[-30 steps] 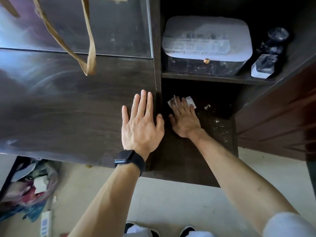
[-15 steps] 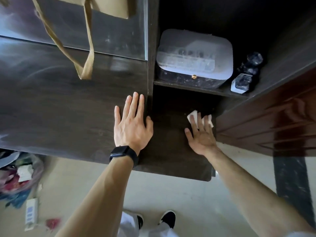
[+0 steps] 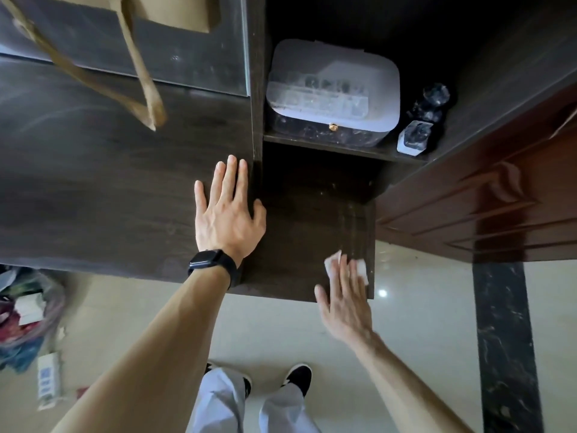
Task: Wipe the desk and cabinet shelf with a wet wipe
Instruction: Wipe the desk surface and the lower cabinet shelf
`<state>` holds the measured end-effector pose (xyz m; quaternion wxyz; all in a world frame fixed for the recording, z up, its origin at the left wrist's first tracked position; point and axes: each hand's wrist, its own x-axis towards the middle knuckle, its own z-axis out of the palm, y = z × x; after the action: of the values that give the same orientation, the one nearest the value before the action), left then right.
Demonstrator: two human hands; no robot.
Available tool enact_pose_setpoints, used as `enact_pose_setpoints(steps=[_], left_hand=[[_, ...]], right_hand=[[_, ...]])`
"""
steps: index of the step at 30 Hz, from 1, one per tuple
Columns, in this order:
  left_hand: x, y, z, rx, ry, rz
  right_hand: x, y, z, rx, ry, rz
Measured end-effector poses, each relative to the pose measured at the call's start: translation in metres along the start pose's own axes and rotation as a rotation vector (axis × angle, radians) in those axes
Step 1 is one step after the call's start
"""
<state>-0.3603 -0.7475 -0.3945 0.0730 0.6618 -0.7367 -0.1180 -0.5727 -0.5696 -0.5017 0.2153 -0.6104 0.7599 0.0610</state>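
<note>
One wipe [image 3: 331,266] sits beneath the right grip [image 3: 346,304], fingers straight, pressing it on the desk's [image 3: 125,198] near corner; speckled shelf [image 3: 324,182] lies at twelve o'clock; left grip [image 3: 228,214] rests flat, empty.

Table [image 3: 93,198], left of the upright panel [image 3: 256,89]: open surface, obstructed by the left hand [image 3: 228,210] lying flat at its right edge and a bag strap [image 3: 146,82] hanging over the far side. Lower shelf [image 3: 312,214]: passable toward the far wall; right hand [image 3: 343,301] occupies the near right corner. Upper shelf [image 3: 327,144]: taken up by a lidded box [image 3: 334,89] and bottles [image 3: 421,126].
</note>
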Motion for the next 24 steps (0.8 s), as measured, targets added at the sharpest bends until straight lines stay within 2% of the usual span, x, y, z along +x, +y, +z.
enact_pose_setpoints(steps=[5, 8, 12, 14, 18, 20, 24], left_hand=[[0.001, -0.002, 0.001, 0.003, 0.015, 0.001], [0.000, 0.000, 0.000, -0.003, 0.007, 0.000], [0.002, 0.000, -0.002, -0.011, 0.004, -0.012], [0.002, 0.001, -0.002, -0.001, 0.002, -0.009], [0.002, 0.000, 0.002, 0.005, 0.016, -0.009], [0.002, -0.001, 0.003, 0.009, 0.022, -0.009], [0.002, 0.001, 0.000, -0.005, 0.012, -0.014]], right_hand=[[0.072, 0.006, -0.028, 0.013, 0.061, 0.068], [0.022, -0.002, -0.007, 0.008, 0.092, 0.062], [-0.040, -0.005, 0.015, 0.045, -0.007, 0.012], [-0.009, -0.005, 0.006, 0.060, 0.024, 0.041], [0.107, -0.012, -0.040, 0.068, 0.044, 0.133], [0.132, -0.015, -0.047, 0.044, 0.068, 0.161], [0.065, -0.026, -0.022, 0.031, 0.051, 0.091]])
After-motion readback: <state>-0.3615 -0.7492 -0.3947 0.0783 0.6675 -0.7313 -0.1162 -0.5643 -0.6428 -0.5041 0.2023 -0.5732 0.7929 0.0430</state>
